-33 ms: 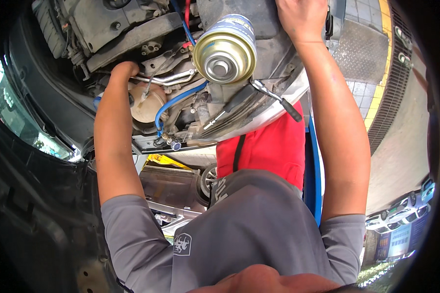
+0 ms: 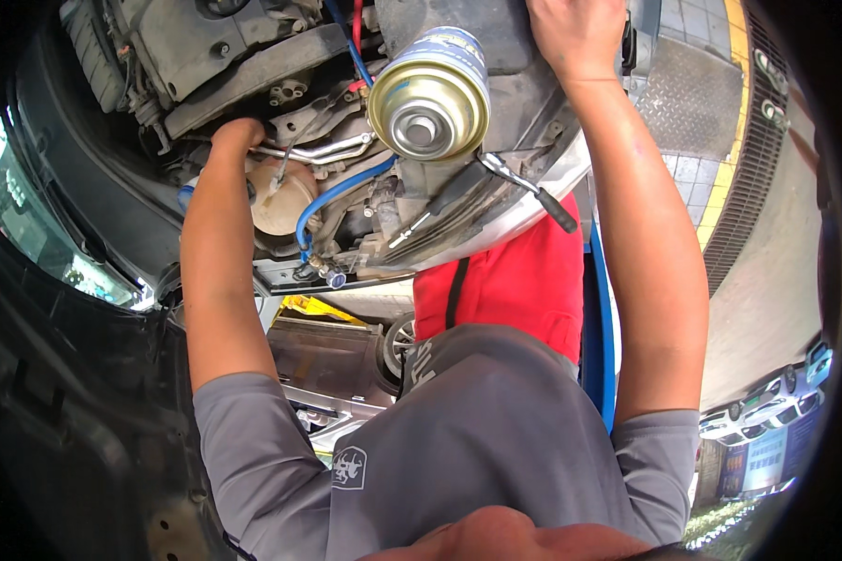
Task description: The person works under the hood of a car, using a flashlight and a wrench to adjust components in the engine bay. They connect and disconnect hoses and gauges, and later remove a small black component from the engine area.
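Observation:
My left hand (image 2: 237, 136) reaches deep into an open engine bay. Its fingers curl down beside a thin silver pipe (image 2: 323, 150) and are partly hidden, so I cannot see a grip. My right hand (image 2: 575, 33) lies at the top edge on a dark engine cover (image 2: 515, 56), with its fingertips cut off by the picture's rim. Between my arms a metal can (image 2: 430, 93) stands with its silver, concave end facing me. A blue hose (image 2: 337, 192) curves below it and a red hose (image 2: 355, 28) runs above.
A metal tool with a black handle (image 2: 526, 189) rests on the car's front edge. A red cloth (image 2: 505, 280) hangs over the bumper. A cream reservoir (image 2: 281, 201) sits by my left wrist. The headlight (image 2: 28, 224) is at the left, and tiled floor with a drain grate (image 2: 748, 187) at the right.

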Motion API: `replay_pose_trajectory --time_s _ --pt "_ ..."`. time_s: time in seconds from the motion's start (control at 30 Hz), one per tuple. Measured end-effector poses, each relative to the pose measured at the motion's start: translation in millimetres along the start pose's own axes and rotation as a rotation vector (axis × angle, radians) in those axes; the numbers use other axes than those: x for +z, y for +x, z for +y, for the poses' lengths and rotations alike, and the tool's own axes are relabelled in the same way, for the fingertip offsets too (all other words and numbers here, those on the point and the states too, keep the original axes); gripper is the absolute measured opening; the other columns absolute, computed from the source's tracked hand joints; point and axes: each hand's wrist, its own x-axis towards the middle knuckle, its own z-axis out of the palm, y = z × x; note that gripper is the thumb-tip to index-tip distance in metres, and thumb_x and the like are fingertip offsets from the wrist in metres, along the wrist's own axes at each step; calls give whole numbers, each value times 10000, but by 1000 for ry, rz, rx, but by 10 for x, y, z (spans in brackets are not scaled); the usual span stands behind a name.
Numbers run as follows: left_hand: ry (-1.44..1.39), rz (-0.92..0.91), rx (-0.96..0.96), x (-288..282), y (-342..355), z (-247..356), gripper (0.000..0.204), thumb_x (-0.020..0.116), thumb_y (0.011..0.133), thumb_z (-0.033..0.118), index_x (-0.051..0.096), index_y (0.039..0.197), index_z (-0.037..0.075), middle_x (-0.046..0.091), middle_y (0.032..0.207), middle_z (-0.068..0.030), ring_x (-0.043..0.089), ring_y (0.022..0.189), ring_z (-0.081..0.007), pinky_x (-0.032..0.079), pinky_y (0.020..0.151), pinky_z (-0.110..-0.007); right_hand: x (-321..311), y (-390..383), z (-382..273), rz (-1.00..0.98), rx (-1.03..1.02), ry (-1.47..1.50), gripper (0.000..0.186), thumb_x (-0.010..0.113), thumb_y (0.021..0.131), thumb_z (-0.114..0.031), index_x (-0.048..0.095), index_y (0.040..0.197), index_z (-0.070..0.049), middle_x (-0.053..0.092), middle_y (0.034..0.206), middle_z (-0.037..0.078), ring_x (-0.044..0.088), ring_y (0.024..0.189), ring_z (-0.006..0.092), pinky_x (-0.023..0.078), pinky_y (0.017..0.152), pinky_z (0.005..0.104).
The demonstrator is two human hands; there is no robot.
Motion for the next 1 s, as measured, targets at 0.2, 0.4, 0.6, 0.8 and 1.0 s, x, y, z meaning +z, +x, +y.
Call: replay_pose_trajectory --time_s 0.2,0.4,0.6,0.8,1.0 --pt "59 38 28 -45 -145 56 356 578 876 213 742 1175 112 680 1288 -148 642 1191 -310 497 962 -450 9 2 19 9 -6 -12 432 781 868 -256 590 1167 -9 660 1016 202 656 933 383 515 836 419" --pt "130 16 135 -290 -486 102 361 603 863 180 732 1182 73 673 1290 -176 642 1177 -348 505 964 -428 28 -18 37 23 -1 -30 433 779 870 -258 590 1169 -9 660 1019 206 656 939 388 515 840 421" --pt "42 33 101 -244 -463 103 355 621 846 159 735 1170 71 684 1261 -181 653 1151 -349 513 938 -444 20 5 41 9 7 -19 434 777 871 -256 592 1172 -5 662 1017 211 657 936 392 516 840 422" --pt "145 4 193 -251 -414 26 345 618 843 170 744 1152 81 689 1248 -175 659 1132 -345 516 914 -436 10 -7 31 -3 -12 -28 426 770 875 -240 595 1181 0 652 1047 214 641 968 390 505 874 424" --pt "126 9 146 -214 -303 50 356 615 839 174 744 1159 87 683 1260 -176 648 1154 -353 510 940 -439 10 -1 36 -6 -29 -38 411 766 876 -214 595 1177 8 639 1065 206 628 986 377 493 899 419"
